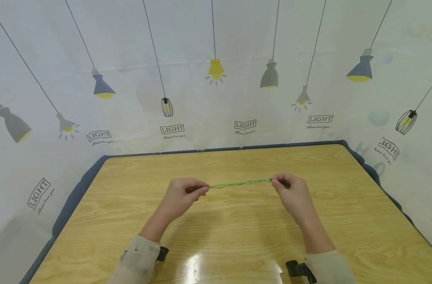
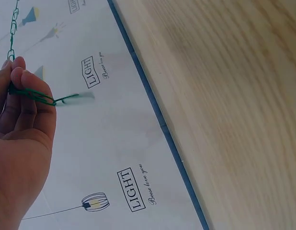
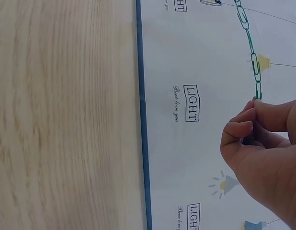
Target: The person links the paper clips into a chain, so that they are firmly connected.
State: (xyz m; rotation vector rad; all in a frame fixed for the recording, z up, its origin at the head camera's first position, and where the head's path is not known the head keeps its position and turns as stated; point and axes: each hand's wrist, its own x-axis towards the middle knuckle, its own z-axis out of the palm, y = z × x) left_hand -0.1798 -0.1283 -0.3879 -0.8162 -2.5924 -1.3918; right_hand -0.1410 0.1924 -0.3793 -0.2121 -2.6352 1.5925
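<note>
A chain of green paper clips is stretched nearly level between both hands, above the wooden table. My left hand pinches it between thumb and fingers. In the left wrist view, more linked green clips lie across the fingers of that hand, and a loose end sticks out beyond them, blurred. My right hand pinches the opposite end with thumb and index finger. The right wrist view shows the clips running straight up from those fingertips, while the last clip is partly covered by them.
Below the hands spreads a wood-grain table with a dark blue edge. A white curtain printed with hanging lamps and the word LIGHT surrounds it at the back and sides. Dark straps sit on the wrists.
</note>
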